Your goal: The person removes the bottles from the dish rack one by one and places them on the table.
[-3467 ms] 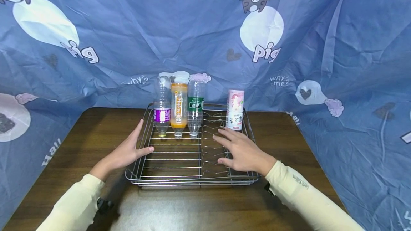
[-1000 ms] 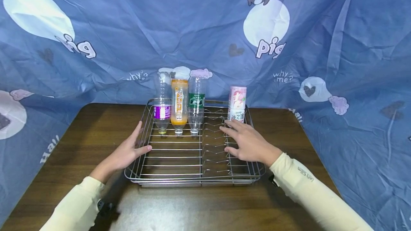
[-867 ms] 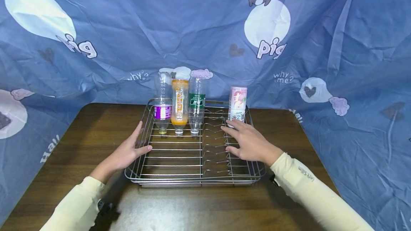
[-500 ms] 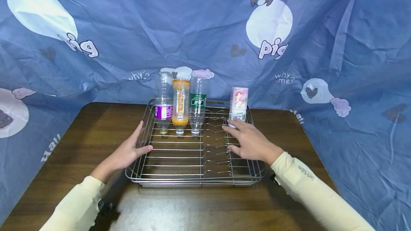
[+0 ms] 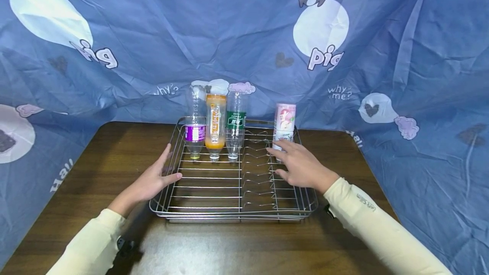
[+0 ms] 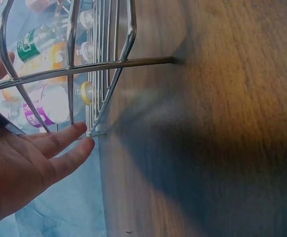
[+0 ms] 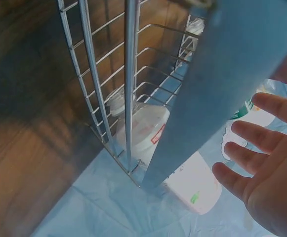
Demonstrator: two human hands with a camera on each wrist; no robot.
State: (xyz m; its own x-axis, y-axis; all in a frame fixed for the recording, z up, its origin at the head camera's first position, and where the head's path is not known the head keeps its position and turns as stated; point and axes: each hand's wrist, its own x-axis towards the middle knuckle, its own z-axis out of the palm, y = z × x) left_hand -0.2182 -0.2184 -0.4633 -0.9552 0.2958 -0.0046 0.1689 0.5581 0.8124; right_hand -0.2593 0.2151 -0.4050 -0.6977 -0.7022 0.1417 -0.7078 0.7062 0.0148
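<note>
A metal wire dish rack (image 5: 239, 214) stands on the wooden table. My left hand (image 5: 150, 181) is at its left side, thumb over the rim and the other fingers outside; in the left wrist view those fingers (image 6: 66, 155) look straight, close to the wires. Over the rack's right side is my right hand (image 5: 299, 166), fingers spread and holding nothing, in front of a pink-and-white bottle (image 5: 285, 118) whose lower part it partly hides. At the back left, three bottles stand upside down: purple-labelled (image 5: 195, 133), orange (image 5: 215, 126) and green-labelled (image 5: 235, 121).
A blue cloth (image 5: 229, 33) with pig prints hangs behind the table (image 5: 206, 247). Wavy wire dividers (image 5: 256, 177) run down the rack's right half. Bare table lies in front and on both sides of the rack.
My right hand has shifted a little to the right and back. The head view has moved slightly. My left hand stays at the rim, and the bottles remain in their places.
</note>
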